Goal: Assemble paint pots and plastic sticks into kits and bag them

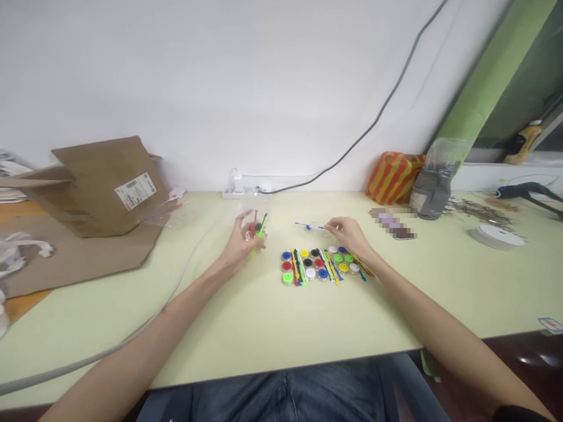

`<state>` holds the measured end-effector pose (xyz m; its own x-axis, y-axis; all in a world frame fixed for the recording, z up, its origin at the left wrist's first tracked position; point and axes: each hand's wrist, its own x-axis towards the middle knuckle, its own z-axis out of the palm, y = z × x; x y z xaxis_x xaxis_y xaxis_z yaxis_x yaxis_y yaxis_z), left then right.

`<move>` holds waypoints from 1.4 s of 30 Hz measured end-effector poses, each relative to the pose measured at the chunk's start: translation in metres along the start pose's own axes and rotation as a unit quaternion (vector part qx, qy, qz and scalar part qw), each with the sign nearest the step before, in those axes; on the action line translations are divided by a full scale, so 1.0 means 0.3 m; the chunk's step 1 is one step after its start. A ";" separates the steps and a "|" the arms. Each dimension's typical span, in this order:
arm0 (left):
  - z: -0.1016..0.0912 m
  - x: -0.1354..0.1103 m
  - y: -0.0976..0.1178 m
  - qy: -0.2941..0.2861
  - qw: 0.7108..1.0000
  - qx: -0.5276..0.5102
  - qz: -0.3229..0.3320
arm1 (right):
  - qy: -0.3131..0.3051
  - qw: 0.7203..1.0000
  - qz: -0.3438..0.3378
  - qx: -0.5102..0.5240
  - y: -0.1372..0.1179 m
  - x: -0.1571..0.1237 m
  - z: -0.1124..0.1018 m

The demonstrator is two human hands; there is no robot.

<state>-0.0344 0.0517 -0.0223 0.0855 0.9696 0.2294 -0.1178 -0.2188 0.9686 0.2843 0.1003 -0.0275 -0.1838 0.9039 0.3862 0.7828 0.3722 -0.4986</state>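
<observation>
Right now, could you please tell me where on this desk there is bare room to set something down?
Bare tabletop lies in front of the coloured discs and sticks, between the forearms, and right of the right hand, before the white roll. It is crowded at the discs, and around the grey bag.

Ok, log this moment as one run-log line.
left hand: holds red-and-green plastic piece | right hand: touches blue-and-white plastic piece | beside: coloured round caps, plastic sticks
</observation>
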 end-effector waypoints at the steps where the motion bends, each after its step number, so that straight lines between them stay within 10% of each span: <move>1: -0.002 0.002 -0.002 0.004 1.000 0.023 0.008 | 0.010 1.000 -0.006 0.003 -0.009 -0.001 0.000; 10: 0.004 -0.017 -0.009 -0.036 0.947 0.285 0.145 | 0.152 0.971 -0.106 0.148 -0.156 -0.061 -0.039; 21: 0.098 -0.083 0.036 -0.136 0.906 0.349 0.199 | 0.159 0.928 -0.314 0.118 -0.310 -0.151 0.048; 34: 0.081 -0.058 0.030 -0.082 0.967 0.204 0.126 | 0.082 0.945 -0.311 0.056 -0.300 -0.154 -0.011; 42: 0.081 -0.066 0.029 -0.082 0.944 0.277 0.159 | 0.161 0.953 -0.253 0.044 -0.238 -0.112 0.019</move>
<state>-0.0131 0.0279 -0.0161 0.2901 0.8256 0.4840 0.3692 -0.5631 0.7393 0.2313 0.0446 -0.0094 -0.3205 0.4985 0.8055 0.5869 0.7720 -0.2442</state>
